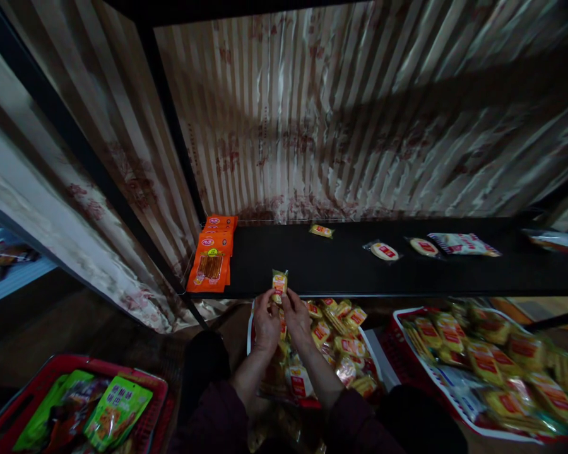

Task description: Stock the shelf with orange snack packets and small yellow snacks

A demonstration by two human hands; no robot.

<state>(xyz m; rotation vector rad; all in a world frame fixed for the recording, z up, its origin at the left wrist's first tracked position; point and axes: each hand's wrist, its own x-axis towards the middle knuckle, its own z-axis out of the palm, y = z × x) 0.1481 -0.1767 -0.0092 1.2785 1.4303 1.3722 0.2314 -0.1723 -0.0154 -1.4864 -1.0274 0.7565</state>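
Both my hands meet at the front edge of a black shelf [341, 271]. My left hand [266, 323] and my right hand [296, 318] pinch a small yellow snack packet [279, 283] between their fingertips, held upright just above the shelf edge. Under my hands sits a basket [373, 353] heaped with several similar yellow and red packets. A stack of orange snack packs [212, 260] lies on the shelf to the left of my hands.
Farther along the shelf lie one yellow packet [321, 231], two round wrapped snacks [384, 251], a white bag [462, 244] and another bag [556, 240]. A red basket of green packs [76, 410] stands at lower left, a tray of yellow packets [492, 372] at lower right. A striped wall backs the shelf.
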